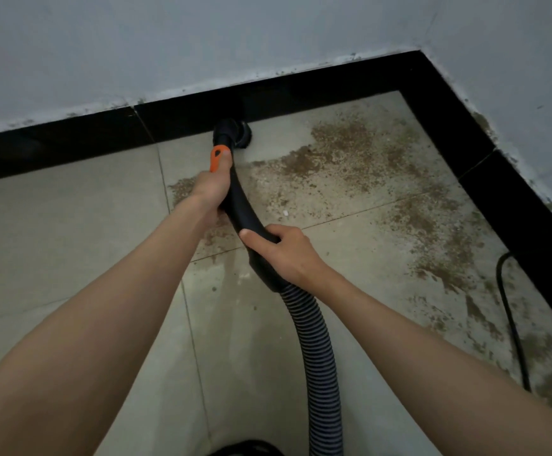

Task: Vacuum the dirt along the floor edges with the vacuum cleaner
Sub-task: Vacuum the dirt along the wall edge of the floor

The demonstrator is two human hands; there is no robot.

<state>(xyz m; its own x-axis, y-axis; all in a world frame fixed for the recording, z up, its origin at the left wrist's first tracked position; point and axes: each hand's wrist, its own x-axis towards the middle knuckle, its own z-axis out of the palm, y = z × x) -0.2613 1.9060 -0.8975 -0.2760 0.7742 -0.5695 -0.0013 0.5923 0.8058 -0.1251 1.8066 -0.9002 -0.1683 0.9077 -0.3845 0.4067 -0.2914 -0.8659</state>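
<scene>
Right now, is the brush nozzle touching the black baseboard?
Cannot tell. In the head view the brush nozzle sits right at the foot of the black baseboard, but both are black and merge, so neither contact nor gap shows plainly.

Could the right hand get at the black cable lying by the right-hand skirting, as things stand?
Probably not right away. The right hand grips the black vacuum tube, and the cable lies well off to its right. Only dirty floor lies between, so nothing blocks it.

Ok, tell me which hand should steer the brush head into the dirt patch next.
Left. The left hand grips the wand just behind the brush head; the right hand holds farther back near the ribbed hose.
</scene>
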